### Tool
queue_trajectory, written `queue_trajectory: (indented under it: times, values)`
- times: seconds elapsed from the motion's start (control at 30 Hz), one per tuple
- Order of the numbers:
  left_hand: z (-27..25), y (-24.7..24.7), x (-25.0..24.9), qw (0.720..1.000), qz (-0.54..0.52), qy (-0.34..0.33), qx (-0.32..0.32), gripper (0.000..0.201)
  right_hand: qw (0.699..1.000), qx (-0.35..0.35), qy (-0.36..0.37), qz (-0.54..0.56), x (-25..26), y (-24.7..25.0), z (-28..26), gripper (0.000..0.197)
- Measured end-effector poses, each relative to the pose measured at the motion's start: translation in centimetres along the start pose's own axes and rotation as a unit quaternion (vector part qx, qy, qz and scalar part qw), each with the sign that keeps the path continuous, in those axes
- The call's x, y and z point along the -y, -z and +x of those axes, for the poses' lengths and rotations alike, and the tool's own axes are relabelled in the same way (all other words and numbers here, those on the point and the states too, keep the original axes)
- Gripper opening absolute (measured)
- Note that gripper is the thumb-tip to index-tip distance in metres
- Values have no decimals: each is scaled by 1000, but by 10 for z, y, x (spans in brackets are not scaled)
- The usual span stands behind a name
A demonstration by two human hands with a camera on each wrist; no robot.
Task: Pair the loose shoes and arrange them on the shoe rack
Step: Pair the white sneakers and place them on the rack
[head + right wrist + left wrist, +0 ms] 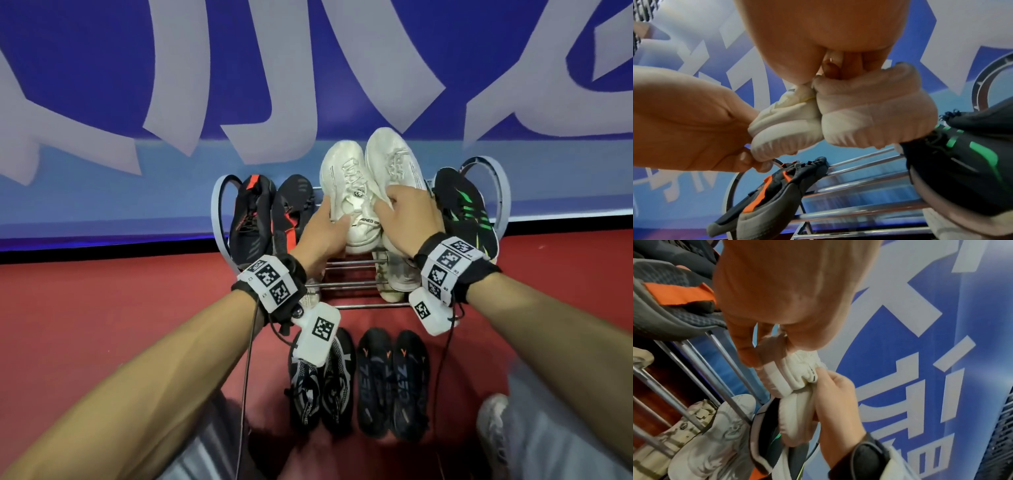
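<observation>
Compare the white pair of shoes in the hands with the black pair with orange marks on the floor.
The white pair is pale; the black floor pair is dark with orange marks. The white pair is held at the heels by the left hand and right hand over the rack; the black pair lies untouched. Both sit side by side.

2 white shoes point(370, 185) at the shoe rack point(349, 306) top middle. 2 black-and-orange shoes point(270, 219) at its left end, 1 black-and-green shoe point(469, 212) at its right end. 4 black shoes point(359, 380) on the floor point(120, 301). 2 hands point(325, 233).
</observation>
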State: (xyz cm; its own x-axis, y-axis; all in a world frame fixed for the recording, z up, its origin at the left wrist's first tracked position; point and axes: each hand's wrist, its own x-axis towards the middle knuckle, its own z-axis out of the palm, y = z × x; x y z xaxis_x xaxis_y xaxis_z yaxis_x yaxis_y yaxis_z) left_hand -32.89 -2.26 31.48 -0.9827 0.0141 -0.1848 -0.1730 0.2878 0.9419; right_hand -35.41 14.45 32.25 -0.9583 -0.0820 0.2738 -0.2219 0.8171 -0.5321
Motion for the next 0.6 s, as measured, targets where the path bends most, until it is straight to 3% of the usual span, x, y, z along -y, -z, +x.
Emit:
queue_trajectory:
  times: [0.13,0.33,0.5,0.6]
  values:
    - [11,16,5,999,-34,7,-18,68,998,-8,-8,54,5,-11,8,45]
    - [10,33,-1,996,-49,-63,-31,56,998,-22,-9,53,32,4,13,43]
    - [3,32,-7,993,-26,-110,-13,58,998,-44,2,43,26,15,9,46]
    - [4,25,-5,995,-20,-99,2,59,999,-39,-8,37,21,12,8,45]
